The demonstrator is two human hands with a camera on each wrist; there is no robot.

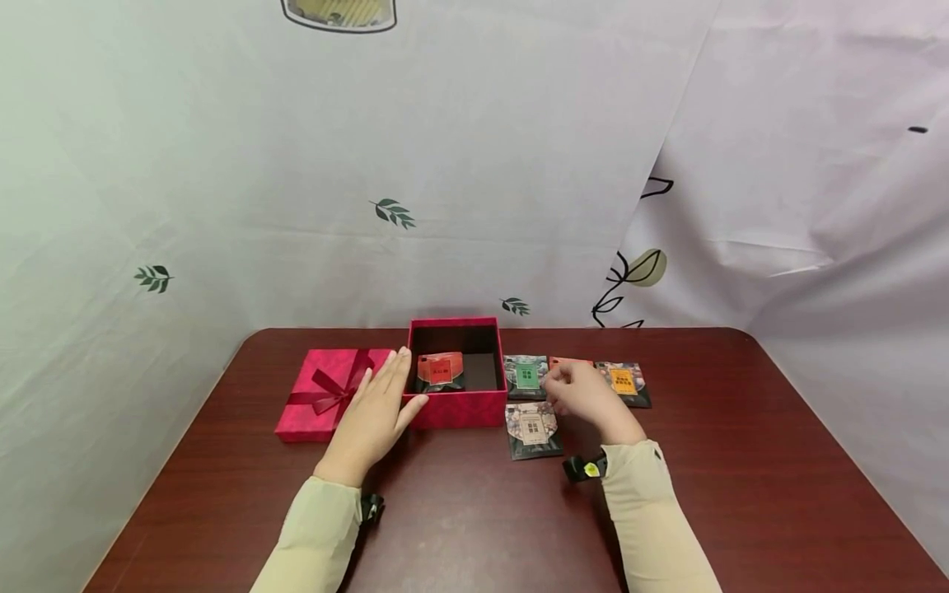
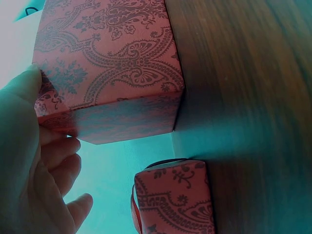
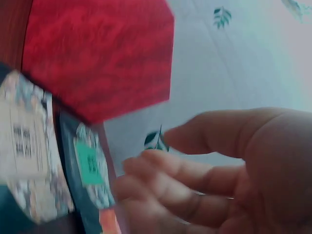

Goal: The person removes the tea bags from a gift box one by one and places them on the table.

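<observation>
A red patterned gift box [image 1: 456, 410] stands uncovered, with a red-label sachet [image 1: 441, 373] lying inside at its left. My left hand [image 1: 378, 408] rests against the box's left side, fingers extended, thumb at the front corner. Over the row of sachets at the box's right hovers my right hand [image 1: 586, 399], fingers loosely bent. Nothing shows between its thumb and fingertips in the right wrist view. Around it lie a green-label sachet [image 1: 525, 377], an orange-label sachet [image 1: 627, 384] and a beige-label sachet [image 1: 534, 430]. The hand partly hides another red-orange sachet [image 1: 569, 361].
The box's lid [image 1: 307, 385], tied with a dark red ribbon bow, lies left of the box, partly behind my left hand. Everything stands on a dark reddish wooden table [image 1: 474, 511]. A white printed cloth [image 1: 445, 165] hangs along the table's back edge.
</observation>
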